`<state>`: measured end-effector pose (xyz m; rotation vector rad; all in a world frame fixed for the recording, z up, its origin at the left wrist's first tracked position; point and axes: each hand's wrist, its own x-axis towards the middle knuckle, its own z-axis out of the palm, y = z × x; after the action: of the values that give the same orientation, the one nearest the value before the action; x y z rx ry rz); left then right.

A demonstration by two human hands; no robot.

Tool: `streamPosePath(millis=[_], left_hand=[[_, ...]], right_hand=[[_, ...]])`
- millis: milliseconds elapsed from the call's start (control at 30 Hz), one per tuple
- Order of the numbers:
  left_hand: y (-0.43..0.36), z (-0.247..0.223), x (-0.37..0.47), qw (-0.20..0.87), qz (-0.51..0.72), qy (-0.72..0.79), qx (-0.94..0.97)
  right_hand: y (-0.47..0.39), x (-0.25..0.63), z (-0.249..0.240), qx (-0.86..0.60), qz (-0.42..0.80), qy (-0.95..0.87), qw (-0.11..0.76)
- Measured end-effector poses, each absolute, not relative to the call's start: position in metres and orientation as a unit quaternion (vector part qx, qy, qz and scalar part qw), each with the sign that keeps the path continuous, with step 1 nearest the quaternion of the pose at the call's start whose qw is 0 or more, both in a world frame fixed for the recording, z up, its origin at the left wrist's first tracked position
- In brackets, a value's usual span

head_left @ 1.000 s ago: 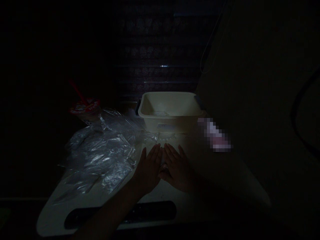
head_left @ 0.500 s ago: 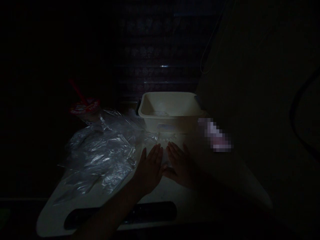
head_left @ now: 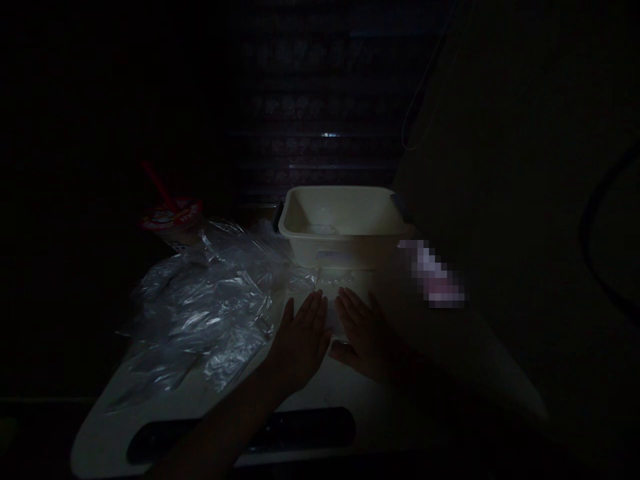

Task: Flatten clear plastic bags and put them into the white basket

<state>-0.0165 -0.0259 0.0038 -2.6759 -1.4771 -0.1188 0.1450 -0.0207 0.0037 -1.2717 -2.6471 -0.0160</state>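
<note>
In dim light, my left hand (head_left: 300,343) lies palm down with its fingers stretched out. My right hand (head_left: 365,337) lies flat beside it, fingers extended, with a narrow gap between the two. Under and between them is what looks like a clear plastic bag (head_left: 336,320), laid on the pale tabletop (head_left: 320,390); its edges are hard to make out. A heap of crumpled clear plastic bags (head_left: 210,307) spreads out left of my left hand. Just beyond my fingertips stands a cream plastic basin (head_left: 345,243) with dark handles, some clear plastic lying inside.
A drink cup (head_left: 175,223) with a red straw stands at the back left. A pixelated pink and white item (head_left: 435,273) lies right of the basin. Along the table's near edge runs a dark slot (head_left: 310,430). A thin cable (head_left: 407,127) hangs at the back right.
My hands stay flat in nearly the same place. My right thumb has drawn slightly away from my left hand. The whole view has shifted a little.
</note>
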Motion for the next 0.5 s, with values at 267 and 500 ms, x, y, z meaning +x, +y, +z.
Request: streamPosePath(millis=[267,500], left_hand=[[-0.026,0.006,-0.016,0.028,-0.050,-0.480,-0.875],[-0.027,0.003,-0.017,0.018,-0.078,-0.485,-0.871]], right_hand=[[0.017,0.151,0.021,-0.449,0.079,-0.878,0.148],[0.040,0.142,0.028,-0.469,0.198,-0.859,0.060]])
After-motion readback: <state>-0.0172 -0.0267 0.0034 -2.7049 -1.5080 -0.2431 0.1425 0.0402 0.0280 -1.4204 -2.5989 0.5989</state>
